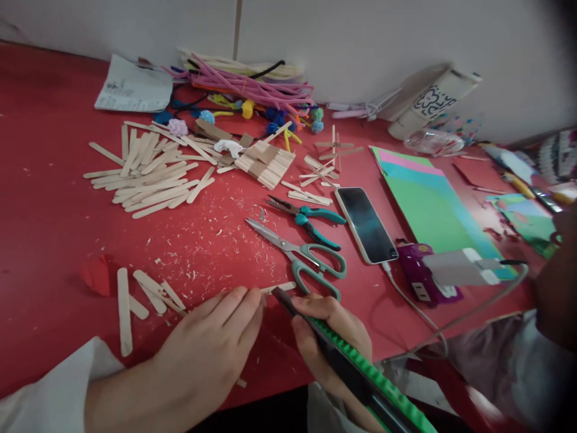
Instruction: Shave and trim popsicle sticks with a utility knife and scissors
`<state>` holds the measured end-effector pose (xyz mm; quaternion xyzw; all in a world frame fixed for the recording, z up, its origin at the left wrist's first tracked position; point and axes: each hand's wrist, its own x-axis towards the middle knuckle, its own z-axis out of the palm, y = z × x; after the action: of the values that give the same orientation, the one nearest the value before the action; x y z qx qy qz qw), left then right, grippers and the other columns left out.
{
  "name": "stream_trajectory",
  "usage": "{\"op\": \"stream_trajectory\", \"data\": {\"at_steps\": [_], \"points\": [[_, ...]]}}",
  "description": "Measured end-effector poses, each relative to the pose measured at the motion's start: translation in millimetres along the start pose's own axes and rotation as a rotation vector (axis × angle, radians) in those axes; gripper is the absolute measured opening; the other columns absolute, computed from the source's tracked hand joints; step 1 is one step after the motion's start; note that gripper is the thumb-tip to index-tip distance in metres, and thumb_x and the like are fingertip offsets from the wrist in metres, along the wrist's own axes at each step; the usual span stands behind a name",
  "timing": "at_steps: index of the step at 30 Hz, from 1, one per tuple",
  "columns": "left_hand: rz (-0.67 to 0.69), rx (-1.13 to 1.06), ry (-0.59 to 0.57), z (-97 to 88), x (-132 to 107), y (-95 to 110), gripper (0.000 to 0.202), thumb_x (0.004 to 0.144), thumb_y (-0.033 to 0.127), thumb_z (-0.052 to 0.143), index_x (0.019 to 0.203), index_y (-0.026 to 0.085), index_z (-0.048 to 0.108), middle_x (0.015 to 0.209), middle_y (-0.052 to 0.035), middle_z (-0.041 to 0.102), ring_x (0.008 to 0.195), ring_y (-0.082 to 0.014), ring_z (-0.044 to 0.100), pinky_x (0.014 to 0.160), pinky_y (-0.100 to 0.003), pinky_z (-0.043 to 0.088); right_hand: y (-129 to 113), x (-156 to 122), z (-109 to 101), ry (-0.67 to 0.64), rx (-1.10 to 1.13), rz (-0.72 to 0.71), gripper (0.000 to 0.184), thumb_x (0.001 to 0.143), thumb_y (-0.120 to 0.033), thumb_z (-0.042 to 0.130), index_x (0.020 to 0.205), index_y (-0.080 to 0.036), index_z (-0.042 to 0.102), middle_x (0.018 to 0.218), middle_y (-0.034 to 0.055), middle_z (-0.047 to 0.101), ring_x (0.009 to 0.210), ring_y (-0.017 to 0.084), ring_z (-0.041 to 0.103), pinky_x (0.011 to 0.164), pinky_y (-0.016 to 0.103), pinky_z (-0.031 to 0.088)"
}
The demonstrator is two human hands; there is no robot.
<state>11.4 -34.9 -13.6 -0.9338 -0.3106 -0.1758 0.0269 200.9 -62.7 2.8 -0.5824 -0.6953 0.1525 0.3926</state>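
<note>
My left hand [210, 343] lies with its fingers pressed together over a thin wooden craft stick [286, 287], holding it down on the red table near the front edge. Most of that stick is hidden by my fingers. My right hand [333, 331] is wrapped round a green and black utility knife [360, 367]. The knife's blade end rests at the stick, just right of my left fingertips. Left of my left hand lie several loose craft sticks [124, 313] and a red scrap [97, 275]. Pale wood shavings [198, 246] are scattered beyond my hands.
Grey-handled scissors [300, 249] and teal pliers [309, 218] lie just ahead. Behind are a craft stick pile [148, 171], pipe cleaners [252, 84] and a joined stick panel [265, 163]. At right are a phone [367, 225], purple adapter [428, 273], coloured paper [428, 198] and another person's sleeve [527, 367].
</note>
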Motion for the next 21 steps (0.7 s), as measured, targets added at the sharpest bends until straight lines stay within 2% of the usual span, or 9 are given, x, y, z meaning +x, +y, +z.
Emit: {"op": "stream_trajectory", "data": {"at_steps": [9,13,17,21], "points": [[0.015,-0.022,-0.027,4.7,-6,0,0.04,0.086,0.011,0.039,0.118,0.012,0.064,0.12,-0.0084,0.067,0.11,-0.0202,0.055,0.094,-0.032,0.036,-1,1,-4,-0.054,-0.005,0.031,0.015,0.081,-0.011,0.053,0.084,-0.026,0.055,0.062,-0.0019,0.061,0.049,0.014,0.058,0.049,0.025,0.049],[-0.009,-0.033,-0.037,4.1,-6,0,0.041,0.083,0.008,0.04,0.111,0.018,0.068,0.117,-0.006,0.069,0.107,-0.0184,0.057,0.091,-0.03,0.037,-6,10,-8,-0.145,-0.004,0.007,0.014,0.082,-0.01,0.051,0.082,-0.024,0.053,0.058,-0.0035,0.058,0.041,0.009,0.051,0.042,0.02,0.043],[-0.008,-0.035,-0.076,4.9,-8,2,0.038,0.079,0.009,0.045,0.104,0.022,0.07,0.12,-0.0039,0.067,0.108,-0.0178,0.057,0.094,-0.03,0.038,-9,16,-8,-0.186,-0.016,-0.007,0.015,0.081,-0.009,0.049,0.082,-0.023,0.054,0.064,-0.0015,0.064,0.045,0.009,0.055,0.045,0.019,0.045],[-0.04,-0.043,-0.042,4.5,-9,4,0.035,0.077,0.007,0.044,0.094,0.021,0.072,0.119,-0.0042,0.068,0.108,-0.0191,0.058,0.095,-0.032,0.038,-10,18,-7,-0.211,-0.023,0.007,0.015,0.082,-0.011,0.048,0.081,-0.024,0.054,0.062,-0.0022,0.062,0.044,0.009,0.052,0.044,0.019,0.044]]}}
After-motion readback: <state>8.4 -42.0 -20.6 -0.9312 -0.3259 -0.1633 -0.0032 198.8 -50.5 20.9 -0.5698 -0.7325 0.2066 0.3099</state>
